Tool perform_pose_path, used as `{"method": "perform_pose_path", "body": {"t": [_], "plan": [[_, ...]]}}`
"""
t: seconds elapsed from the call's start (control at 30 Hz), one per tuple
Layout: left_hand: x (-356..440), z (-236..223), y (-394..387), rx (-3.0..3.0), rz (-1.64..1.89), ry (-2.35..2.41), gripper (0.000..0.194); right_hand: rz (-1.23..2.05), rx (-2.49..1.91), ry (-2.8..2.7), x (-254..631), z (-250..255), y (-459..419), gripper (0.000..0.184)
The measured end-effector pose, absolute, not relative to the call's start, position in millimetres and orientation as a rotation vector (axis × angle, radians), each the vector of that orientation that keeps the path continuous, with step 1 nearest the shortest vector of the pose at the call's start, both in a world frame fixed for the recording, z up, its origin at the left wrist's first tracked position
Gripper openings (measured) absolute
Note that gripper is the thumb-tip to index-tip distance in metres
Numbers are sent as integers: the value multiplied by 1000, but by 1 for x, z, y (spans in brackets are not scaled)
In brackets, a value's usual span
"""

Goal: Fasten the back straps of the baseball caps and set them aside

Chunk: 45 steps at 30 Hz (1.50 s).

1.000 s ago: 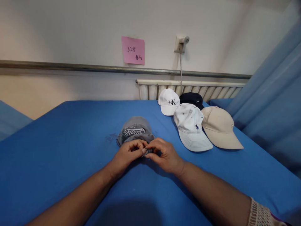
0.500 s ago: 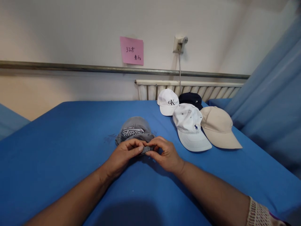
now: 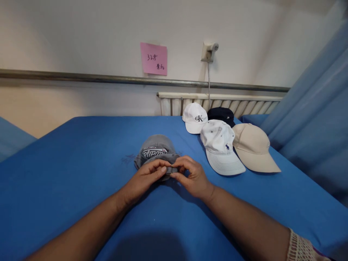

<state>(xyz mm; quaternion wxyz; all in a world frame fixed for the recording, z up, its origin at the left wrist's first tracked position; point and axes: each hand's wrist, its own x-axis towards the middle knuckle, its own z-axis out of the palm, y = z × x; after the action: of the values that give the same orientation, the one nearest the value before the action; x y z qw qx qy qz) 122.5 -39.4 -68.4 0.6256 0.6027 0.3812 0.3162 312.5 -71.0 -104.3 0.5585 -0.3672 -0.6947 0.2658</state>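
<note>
A grey baseball cap point(image 3: 157, 143) with white lettering lies on the blue-covered table in front of me. Its back strap point(image 3: 172, 170) points towards me, pinched between both hands. My left hand point(image 3: 146, 177) is closed, thumb and forefinger on the strap's left part. With thumb and fingertips, my right hand point(image 3: 191, 175) grips the strap's right part, close against the left fingertips. The fingers cover much of the strap and the near edge of the cap, so I cannot tell how its fastening stands.
To the right sit a white cap point(image 3: 195, 117) with black letters, a dark navy cap point(image 3: 221, 115), a pale cap point(image 3: 219, 139) with a small blue emblem and a beige cap point(image 3: 251, 143). Behind the blue table point(image 3: 67, 174) is a radiator point(image 3: 176, 105). A blue curtain point(image 3: 318, 98) hangs at right.
Both hands keep their hold on the strap; the fingertips have shifted slightly and the strap has turned a little between them. The other caps have not moved.
</note>
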Motion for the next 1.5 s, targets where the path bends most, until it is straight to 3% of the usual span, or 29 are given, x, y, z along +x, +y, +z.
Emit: {"method": "perform_pose_path", "body": {"t": [0.17, 0.23, 0.33, 0.5, 0.87, 1.5], "plan": [[124, -68, -40, 1266, 759, 850, 29, 600, -988, -1545, 312, -100, -75, 22], [124, -68, -40, 1238, 778, 849, 29, 580, -1037, -1519, 312, -98, -76, 15], [125, -69, -40, 1243, 787, 841, 29, 726, -1031, -1508, 310, -99, -77, 8], [126, -70, -40, 1326, 786, 825, 33, 946, -994, -1393, 305, -103, -75, 15], [128, -68, -42, 1413, 702, 857, 26, 872, -1008, -1448, 304, -102, -78, 5], [130, -68, -44, 1390, 722, 814, 25, 811, -1033, -1411, 306, -102, -75, 4]]}}
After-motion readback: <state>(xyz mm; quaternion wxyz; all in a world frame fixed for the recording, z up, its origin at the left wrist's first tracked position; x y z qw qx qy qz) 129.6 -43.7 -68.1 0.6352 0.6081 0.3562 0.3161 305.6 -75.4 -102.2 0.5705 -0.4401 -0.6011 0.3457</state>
